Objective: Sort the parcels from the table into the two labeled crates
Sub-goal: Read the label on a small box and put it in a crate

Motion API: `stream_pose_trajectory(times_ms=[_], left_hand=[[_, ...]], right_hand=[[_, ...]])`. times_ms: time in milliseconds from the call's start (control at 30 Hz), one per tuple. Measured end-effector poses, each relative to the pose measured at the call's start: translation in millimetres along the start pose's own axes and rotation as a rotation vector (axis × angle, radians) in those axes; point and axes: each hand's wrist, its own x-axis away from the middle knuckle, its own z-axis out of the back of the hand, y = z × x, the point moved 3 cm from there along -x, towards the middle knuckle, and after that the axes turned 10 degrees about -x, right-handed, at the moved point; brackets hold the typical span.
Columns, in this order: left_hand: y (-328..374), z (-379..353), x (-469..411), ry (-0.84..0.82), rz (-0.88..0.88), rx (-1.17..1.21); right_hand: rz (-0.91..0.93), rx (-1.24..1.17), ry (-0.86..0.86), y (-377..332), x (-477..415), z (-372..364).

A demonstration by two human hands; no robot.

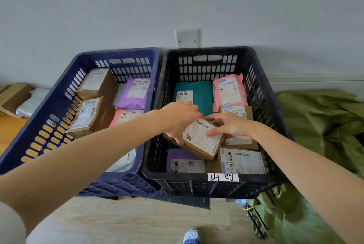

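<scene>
Two crates stand side by side against the wall: a blue crate (59,94) on the left and a black crate (262,90) on the right with a handwritten label (223,177) on its front rim. Over the black crate, my left hand (177,119) grips the left edge of a brown cardboard parcel (201,141) with a white shipping label. My right hand (232,125) rests its fingers on the parcel's top right side. Under it lie a teal bag (199,92), a pink bag (228,90), a purple bag (183,161) and other cardboard boxes (243,161).
The blue crate holds two cardboard boxes (94,106), a purple bag (136,92), a pink bag (126,115) and a white bag. Green fabric (323,121) lies crumpled at the right. A flat carton and a white bag (31,102) lie on the floor at far left.
</scene>
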Motion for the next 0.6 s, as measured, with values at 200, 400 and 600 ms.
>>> stream_pose_trajectory(times_ms=[200,400,600], left_hand=[[1,-1,7,-0.023,0.071,0.107],[11,-5,13,-0.042,0.072,0.117],[14,-18,18,-0.063,0.094,0.224]], right_hand=[[-0.007,0.064,0.006,-10,2,4],[-0.061,0.130,-0.011,-8,-2,-7],[-0.100,0.272,-0.046,-9,-5,-18]])
